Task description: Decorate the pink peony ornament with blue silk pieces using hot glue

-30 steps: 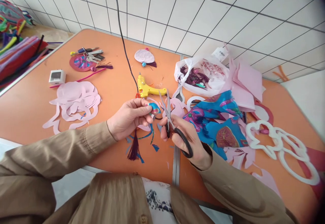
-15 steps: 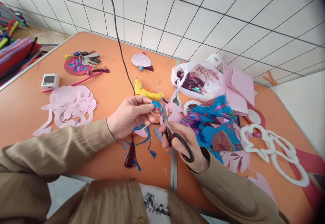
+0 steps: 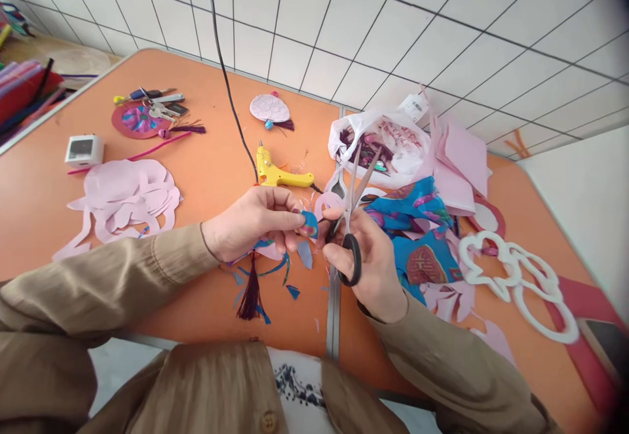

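Pinching the small blue piece (image 3: 309, 225) between thumb and fingers, the left hand (image 3: 255, 221) holds it up over the table (image 3: 295, 322), with its rounded edge toward the right hand (image 3: 378, 257). The right hand grips the scissors (image 3: 349, 212) by their black handles; the blades stand apart and point up and away from the body, so the piece is beside them, not between them. Whether a right fingertip touches the piece, I cannot tell. For a clean cut from here, I would swing the tips back toward the piece, bring its edge well in between the blades, and turn the piece rather than the scissors. Short snips should suit so tight a curve, and the left thumb, close to the edge, is best drawn back first. The purple tassel (image 3: 251, 293) lies nearer the body than the left hand, so a low snip could catch its threads; the yellow glue gun (image 3: 281, 176) lies beyond both hands, its nozzle facing away
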A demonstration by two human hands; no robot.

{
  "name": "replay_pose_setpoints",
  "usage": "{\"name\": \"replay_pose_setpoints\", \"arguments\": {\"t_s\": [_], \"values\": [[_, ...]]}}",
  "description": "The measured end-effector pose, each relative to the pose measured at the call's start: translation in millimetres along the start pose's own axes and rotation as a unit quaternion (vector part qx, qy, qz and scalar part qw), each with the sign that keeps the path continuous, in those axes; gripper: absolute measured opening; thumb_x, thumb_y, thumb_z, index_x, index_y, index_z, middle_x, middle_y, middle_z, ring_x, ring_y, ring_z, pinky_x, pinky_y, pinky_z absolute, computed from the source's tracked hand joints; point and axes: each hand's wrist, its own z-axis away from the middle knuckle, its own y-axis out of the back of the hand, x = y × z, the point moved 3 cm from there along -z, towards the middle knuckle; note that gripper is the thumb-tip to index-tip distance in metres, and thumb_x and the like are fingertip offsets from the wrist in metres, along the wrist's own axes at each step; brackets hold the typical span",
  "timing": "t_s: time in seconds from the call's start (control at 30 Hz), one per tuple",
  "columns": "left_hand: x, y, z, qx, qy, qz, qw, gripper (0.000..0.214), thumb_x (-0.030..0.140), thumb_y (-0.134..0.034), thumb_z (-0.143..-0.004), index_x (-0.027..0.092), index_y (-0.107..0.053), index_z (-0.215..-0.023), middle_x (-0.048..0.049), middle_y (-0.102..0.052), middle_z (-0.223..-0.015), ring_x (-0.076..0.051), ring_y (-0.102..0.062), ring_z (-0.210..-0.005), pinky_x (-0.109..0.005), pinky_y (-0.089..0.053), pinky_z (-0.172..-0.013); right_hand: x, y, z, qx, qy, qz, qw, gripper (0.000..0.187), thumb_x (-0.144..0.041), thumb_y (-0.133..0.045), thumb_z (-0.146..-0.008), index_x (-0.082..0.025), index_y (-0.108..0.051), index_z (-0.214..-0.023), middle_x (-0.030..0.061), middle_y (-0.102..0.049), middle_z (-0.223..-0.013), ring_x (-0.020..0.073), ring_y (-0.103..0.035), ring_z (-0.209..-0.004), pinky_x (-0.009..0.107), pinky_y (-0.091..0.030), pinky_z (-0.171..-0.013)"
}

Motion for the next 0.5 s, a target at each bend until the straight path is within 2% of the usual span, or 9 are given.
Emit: {"name": "replay_pose_setpoints", "arguments": {"t_s": [0.1, 0.23, 0.37, 0.5], "values": [[-2.3, -5.2, 0.1, -0.014, 0.023, -0.054, 0.998, 0.011, 0.014, -0.073, -0.077, 0.011, -0.063, -0.072, -0.0016, -0.068, -0.059, -0.007, -0.060, -0.044, -0.012, -0.044, -0.039, -2.7, -5.1, -3.5, 0.004, -0.009, -0.009, 1.000, 0.036, -0.034, -0.082, -0.075, -0.028, -0.060, -0.102, -0.0016, -0.064, -0.080, 0.0157, -0.063, -0.072, 0.031, -0.052, -0.065], [-5.6, -10.7, -0.5, -0.028, 0.023, -0.097, 0.995, 0.012, 0.012, -0.073, -0.075, 0.012, -0.061, -0.070, 0.0006, -0.066, -0.057, -0.006, -0.057, -0.040, -0.013, -0.045, -0.038, -0.2, -5.9, -4.9, 0.024, -0.038, -0.016, 0.999, 0.033, -0.028, -0.083, -0.071, -0.028, -0.061, -0.095, -0.0033, -0.059, -0.073, 0.0135, -0.058, -0.064, 0.028, -0.048, -0.057], [-13.1, -13.0, -0.6, -0.027, 0.020, -0.043, 0.999, 0.023, 0.015, -0.082, -0.067, 0.013, -0.061, -0.075, 0.0012, -0.067, -0.062, -0.008, -0.062, -0.047, -0.014, -0.047, -0.041, -0.7, -4.4, -6.0, 0.060, -0.037, -0.022, 0.997, 0.031, -0.025, -0.082, -0.071, -0.027, -0.059, -0.092, -0.0042, -0.060, -0.072, 0.0111, -0.054, -0.058, 0.026, -0.046, -0.052], [-22.0, -9.6, -1.8, 0.022, 0.018, 0.010, 1.000, 0.031, 0.022, -0.087, -0.064, 0.014, -0.058, -0.073, 0.0033, -0.062, -0.058, -0.005, -0.055, -0.042, -0.012, -0.038, -0.039, -2.7, -6.9, -6.5, 0.068, -0.043, -0.022, 0.997, 0.034, -0.026, -0.084, -0.066, -0.025, -0.059, -0.089, -0.0050, -0.060, -0.071, 0.0110, -0.056, -0.060, 0.026, -0.048, -0.055]]}}
